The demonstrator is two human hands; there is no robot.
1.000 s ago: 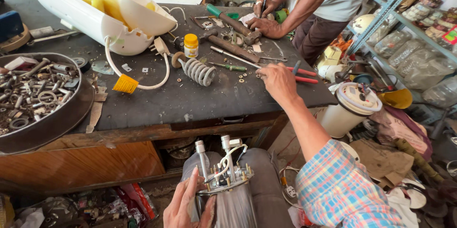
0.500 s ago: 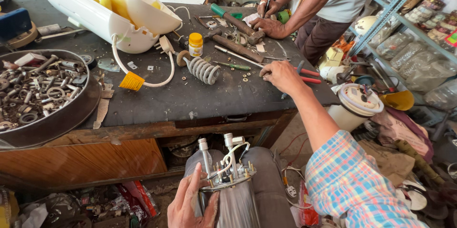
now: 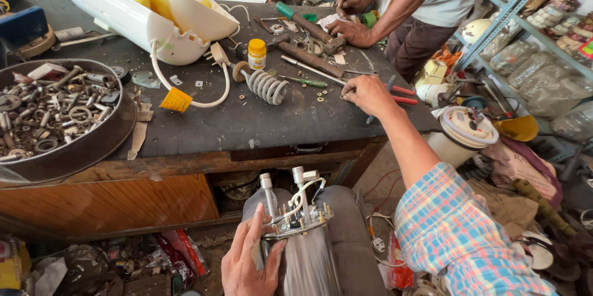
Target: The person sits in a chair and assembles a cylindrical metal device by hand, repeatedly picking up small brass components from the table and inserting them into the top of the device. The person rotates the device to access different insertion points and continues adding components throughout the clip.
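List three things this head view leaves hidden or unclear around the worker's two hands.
- Right hand: its fingertips cover the red-handled pliers; the grip is unclear.
- Metal cylinder: the bottom edge cuts off its lower end.
- Left hand: the bottom edge cuts off its wrist.

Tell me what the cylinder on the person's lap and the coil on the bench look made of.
The cylinder, steadied by the left hand, looks like polished metal, probably stainless steel: it shines with streaked reflections. The coil looks like dull grey metal with a crusty, matte coating, perhaps scale. The right hand rests near red-handled pliers.
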